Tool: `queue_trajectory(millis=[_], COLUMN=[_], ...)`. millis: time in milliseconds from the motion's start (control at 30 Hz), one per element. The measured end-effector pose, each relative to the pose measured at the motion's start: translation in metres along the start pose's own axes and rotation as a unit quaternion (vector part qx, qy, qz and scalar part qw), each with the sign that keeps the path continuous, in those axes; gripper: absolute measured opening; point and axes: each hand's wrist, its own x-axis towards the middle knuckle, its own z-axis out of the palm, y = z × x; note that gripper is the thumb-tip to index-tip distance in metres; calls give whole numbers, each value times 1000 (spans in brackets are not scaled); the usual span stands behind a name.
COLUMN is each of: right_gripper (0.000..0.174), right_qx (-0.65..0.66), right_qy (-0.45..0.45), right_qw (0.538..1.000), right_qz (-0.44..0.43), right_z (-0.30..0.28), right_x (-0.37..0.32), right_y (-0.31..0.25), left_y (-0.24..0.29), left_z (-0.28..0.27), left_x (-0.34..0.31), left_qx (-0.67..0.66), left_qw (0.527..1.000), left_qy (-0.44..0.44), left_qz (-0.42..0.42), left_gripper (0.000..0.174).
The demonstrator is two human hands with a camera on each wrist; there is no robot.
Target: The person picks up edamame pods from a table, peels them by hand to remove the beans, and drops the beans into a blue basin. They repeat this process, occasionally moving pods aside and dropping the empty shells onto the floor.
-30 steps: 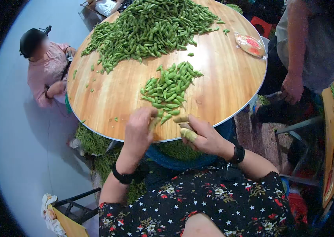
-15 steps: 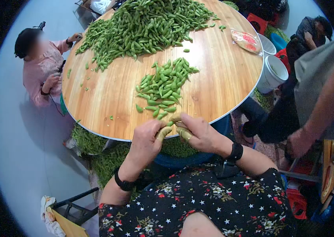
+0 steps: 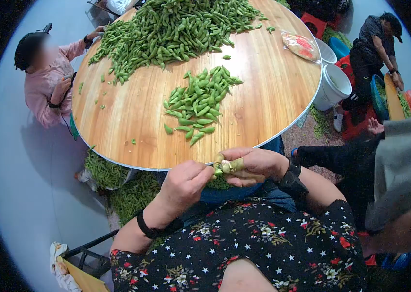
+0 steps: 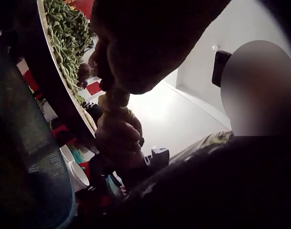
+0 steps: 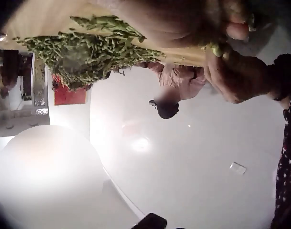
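Both hands meet just in front of the near edge of a round wooden table [image 3: 263, 97]. My left hand [image 3: 183, 184] pinches a green soybean pod [image 3: 218, 172] between thumb and fingertips. Thumb and forefinger of my right hand [image 3: 259, 164], in yellowish finger covers, grip the same pod from the other side. In the right wrist view a bit of the pod [image 5: 216, 49] shows between the hands. A small pile of pods [image 3: 198, 97] lies on the table beyond them, with a few loose pods at its near end. The left wrist view is dark.
A large heap of pods [image 3: 166, 39] covers the far side of the table. A clear packet [image 3: 301, 46] lies near its right edge. White buckets [image 3: 334, 87] stand to the right. Shelled beans [image 3: 220, 183] sit below the table edge. Other people are left [image 3: 45, 87] and right [image 3: 375, 53].
The left hand has drawn a pod off the near end of the small pile. Both hands have come back toward the body and closed together on it. The person at right has shifted.
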Motion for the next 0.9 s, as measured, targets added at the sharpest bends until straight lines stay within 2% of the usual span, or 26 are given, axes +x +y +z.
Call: queue_trajectory(millis=[67,133,200,267,333,367,433,467,567,600,633,667,700,767,833,900], right_gripper=[17,16,19,16,16,16,15,15,14,13,13,13,12,12,12,13], right_qx=[-4,-7,-50,-84,-128,-128,-178,-177,-152,-82,-11,-11,-6,2,31,46], right_qy=[12,25,72,92,132,132,150,150,158,166,172,172,172,176,225,217], right_qw=[1000,999,992,985,963,963,937,937,949,961,967,966,965,962,954,955], right_qz=[-12,-23,-96,-116,-198,-198,-261,-260,-224,-207,-190,-192,-199,-207,-196,-197], right_z=[-2,2,11,14,20,21,22,22,21,21,22,21,20,19,19,22], right_x=[2,2,0,4,3,4,4,4,4,4,5,6,6,7,10,6], right_y=[10,14,13,16,17,18,20,20,22,21,21,20,22,26,30,27], left_y=[0,2,4,1,1,1,2,2,2,2,1,0,1,3,6,7], left_z=[3,5,10,17,20,21,23,24,28,28,28,28,29,32,31,31], left_x=[-2,-1,-2,-5,-4,-3,-5,-5,-4,-5,-5,-5,-4,-2,2,4], left_qx=[56,53,50,-8,-41,-75,-104,-133,-130,-130,-72,-13,-13,82,101,122], left_qw=[998,999,998,994,991,985,978,969,973,973,980,984,984,987,987,986], left_qy=[-10,6,23,51,55,60,56,52,73,72,62,51,51,83,80,79], left_qz=[17,4,-9,-92,-118,-143,-173,-202,-175,-175,-174,-171,-169,-112,-96,-82], left_gripper=[21,20,20,18,18,17,17,17,12,12,15,18,18,30,30,30])
